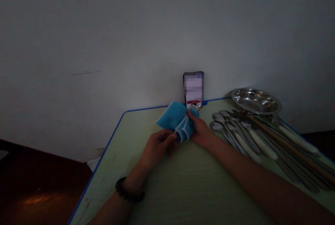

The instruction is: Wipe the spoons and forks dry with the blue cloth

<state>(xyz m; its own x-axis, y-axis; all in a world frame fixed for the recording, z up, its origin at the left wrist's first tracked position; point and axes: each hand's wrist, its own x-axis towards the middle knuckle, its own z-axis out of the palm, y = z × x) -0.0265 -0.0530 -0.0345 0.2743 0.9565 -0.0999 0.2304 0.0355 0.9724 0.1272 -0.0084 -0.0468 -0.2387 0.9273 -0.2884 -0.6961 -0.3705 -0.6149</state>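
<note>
A blue cloth (172,116) with pale edging is held up over the table, bunched and folded between both hands. My left hand (159,145) has its fingers closed on the lower part of the cloth. On the other side, my right hand (200,129) is wrapped round the bunched cloth, thumb on top. A small shiny metal end (195,107) sticks out above the right hand; the rest of it is hidden in the cloth and fingers, so its kind is unclear.
A phone (194,88) leans against the wall behind the hands. To the right lie several spoons (216,125) and other cutlery, some with white handles (261,143), and brown chopsticks (290,148). A steel bowl (256,101) stands behind them. The table (125,130) has a blue edge.
</note>
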